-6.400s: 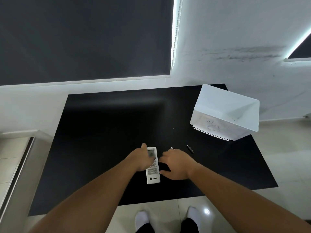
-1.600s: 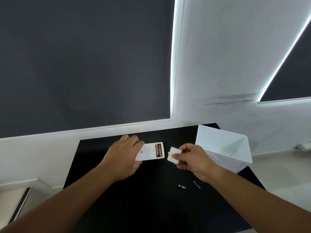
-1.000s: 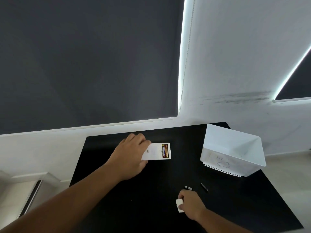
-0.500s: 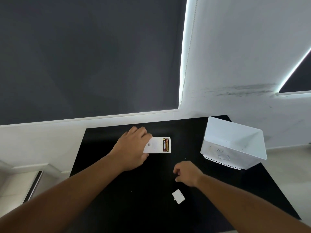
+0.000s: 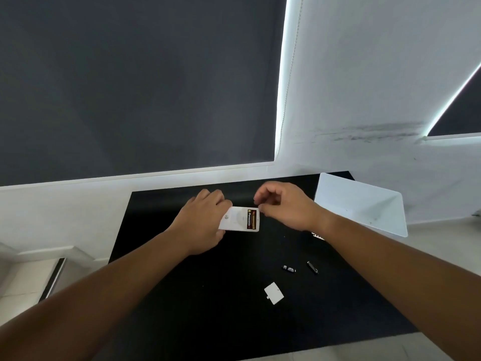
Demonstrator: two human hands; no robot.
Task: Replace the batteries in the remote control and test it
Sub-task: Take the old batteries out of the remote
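My left hand (image 5: 201,220) grips the white remote control (image 5: 236,219), held back side up above the black table (image 5: 182,295). Its battery bay is uncovered and shows black-and-gold batteries (image 5: 251,219). My right hand (image 5: 283,204) hovers at the remote's right end with curled fingers, its fingertips at the bay's edge, holding nothing I can see. The white battery cover (image 5: 273,296) lies on the table nearer to me. Two loose dark batteries (image 5: 289,269) (image 5: 312,267) lie just beyond it.
A white plastic bin (image 5: 364,204) stands at the table's back right corner. White walls with dark roller blinds rise behind the table. Pale floor tiles surround it, and a low step or ledge sits at the left.
My right hand put the battery cover down on the table, then rose from there to the open battery bay. My left hand has kept holding the remote.
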